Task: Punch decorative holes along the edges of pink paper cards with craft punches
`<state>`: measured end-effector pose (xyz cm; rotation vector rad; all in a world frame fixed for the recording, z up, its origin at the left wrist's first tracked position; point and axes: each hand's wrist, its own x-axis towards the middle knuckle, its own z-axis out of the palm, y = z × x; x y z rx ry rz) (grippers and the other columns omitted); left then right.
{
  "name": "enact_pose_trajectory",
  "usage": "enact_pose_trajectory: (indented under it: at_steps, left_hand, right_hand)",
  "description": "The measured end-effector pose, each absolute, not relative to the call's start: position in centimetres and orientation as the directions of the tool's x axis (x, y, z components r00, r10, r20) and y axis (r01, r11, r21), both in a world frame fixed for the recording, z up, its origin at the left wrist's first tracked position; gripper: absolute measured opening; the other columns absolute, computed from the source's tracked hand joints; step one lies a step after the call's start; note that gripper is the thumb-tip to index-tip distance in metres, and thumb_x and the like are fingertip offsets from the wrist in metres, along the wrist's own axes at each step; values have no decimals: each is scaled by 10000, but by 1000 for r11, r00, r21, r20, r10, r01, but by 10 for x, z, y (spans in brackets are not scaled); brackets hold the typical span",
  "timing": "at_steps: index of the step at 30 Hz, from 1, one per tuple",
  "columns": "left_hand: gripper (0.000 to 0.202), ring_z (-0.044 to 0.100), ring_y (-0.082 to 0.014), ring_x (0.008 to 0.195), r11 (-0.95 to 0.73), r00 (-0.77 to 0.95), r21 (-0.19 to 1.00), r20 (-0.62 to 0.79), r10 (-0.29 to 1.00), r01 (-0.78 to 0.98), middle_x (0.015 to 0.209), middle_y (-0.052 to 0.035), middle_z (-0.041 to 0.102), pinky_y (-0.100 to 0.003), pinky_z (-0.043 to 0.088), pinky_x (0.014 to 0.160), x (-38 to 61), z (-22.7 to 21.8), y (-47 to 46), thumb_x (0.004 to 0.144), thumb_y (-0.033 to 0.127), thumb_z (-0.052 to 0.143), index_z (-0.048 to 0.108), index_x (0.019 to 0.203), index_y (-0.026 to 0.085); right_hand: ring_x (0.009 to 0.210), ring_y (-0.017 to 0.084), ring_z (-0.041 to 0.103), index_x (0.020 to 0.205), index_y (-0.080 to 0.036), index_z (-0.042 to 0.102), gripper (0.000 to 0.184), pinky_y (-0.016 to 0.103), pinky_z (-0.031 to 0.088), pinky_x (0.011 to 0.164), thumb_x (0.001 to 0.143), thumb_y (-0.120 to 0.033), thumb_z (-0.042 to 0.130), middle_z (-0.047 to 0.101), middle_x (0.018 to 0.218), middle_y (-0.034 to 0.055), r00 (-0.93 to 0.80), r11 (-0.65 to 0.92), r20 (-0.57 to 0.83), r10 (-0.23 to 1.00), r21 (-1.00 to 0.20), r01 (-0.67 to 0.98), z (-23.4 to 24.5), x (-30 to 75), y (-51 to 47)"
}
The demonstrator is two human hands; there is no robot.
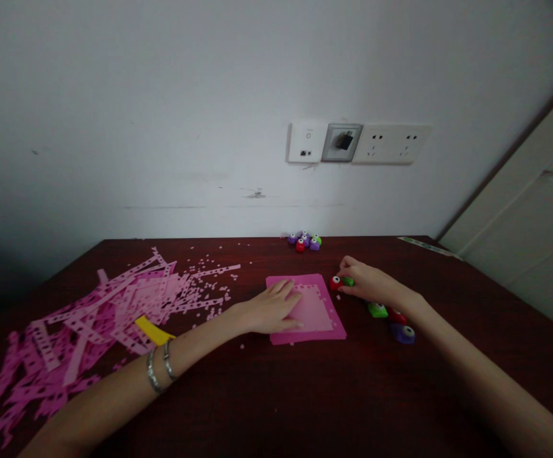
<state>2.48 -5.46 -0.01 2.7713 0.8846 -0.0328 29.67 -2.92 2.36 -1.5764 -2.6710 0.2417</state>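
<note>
My left hand [276,308] lies flat with its fingers apart on a stack of pink paper [336,324]. The top sheet is a smaller, lighter pink sheet [315,308], and small shapes show along its upper and right edges. Just right of the paper, my right hand [359,280] is closed around a small red paper punch [335,284] with a round white top. A green punch [347,280] shows right beside it, partly under the fingers. Below my right wrist sit a green punch [378,310], a red punch [395,315] partly hidden by the arm, and a purple punch [403,334].
Punched pink paper strips [90,324] lie in a heap on the left, with small cut-out bits [207,296] scattered beside them. A yellow strip [154,331] lies near my left forearm. Several more punches [305,241] stand by the wall, below the sockets [391,145].
</note>
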Motion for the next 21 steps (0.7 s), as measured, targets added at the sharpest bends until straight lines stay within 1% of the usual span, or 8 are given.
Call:
enact_pose_trajectory:
  at_steps: [5,7,10,13,15,17,19,21]
  left_hand:
    - [695,111,-297,1346,-777,813,254,-83,576,576,1463,-166,166,-405,209,1057,28,7,-60,850,523,375,224,1385,106]
    - [658,87,-276,1353,-769,804,266,-42,594,582,1476,-151,121,-392,200,1066,30,9,-62,865,492,366,217,1386,119]
    - [568,117,-265,1348,-743,759,260,51,649,617,1477,-145,123,-398,214,1065,33,12,-63,867,401,397,290,1352,125]
    - [471,233,-245,1311,-704,692,274,155,705,656,1422,-139,285,-392,264,1046,33,11,-55,835,288,438,405,1276,124]
    - [396,352,-217,1244,-668,627,330,234,743,667,1317,-130,439,-368,308,1022,30,8,-41,818,243,441,490,1190,119]
    - [335,486,-202,1113,-606,538,417,281,795,678,1170,-113,560,-351,364,972,25,5,-22,791,237,474,558,1092,117]
    - [321,556,-200,995,-521,457,497,256,852,694,1090,-115,605,-327,420,896,21,2,2,760,238,516,591,1041,103]
    - [319,579,-200,937,-445,404,554,204,892,704,1045,-110,629,-310,440,838,17,2,27,730,214,541,607,1024,110]
  right_hand:
    - [830,197,581,1135,-176,568,416,306,441,766,767,-370,580,504,1079,96,-451,444,9,893,-196,875,29,296,-31]
    - [824,192,579,1095,-164,578,359,298,431,759,799,-363,536,538,1042,95,-453,456,67,889,-214,864,35,292,-34]
    - [698,166,573,924,-164,611,250,261,412,638,836,-353,474,610,821,57,-474,472,58,879,-262,842,45,284,-40]
    - [585,145,539,784,-172,607,255,239,353,537,849,-356,443,611,662,29,-508,483,-12,861,-288,827,51,275,-46]
    - [572,139,527,718,-171,609,280,236,331,526,844,-359,446,617,648,34,-529,499,-39,848,-281,820,52,271,-48]
    - [554,134,513,690,-167,615,298,236,317,518,839,-364,449,615,633,36,-538,502,-72,840,-274,820,52,269,-49]
    - [534,127,495,678,-164,617,309,236,308,510,838,-365,444,607,613,34,-546,506,-93,833,-273,818,51,268,-48]
    - [522,122,482,661,-162,612,312,236,306,506,835,-360,445,599,598,31,-554,513,-99,827,-272,814,50,268,-48]
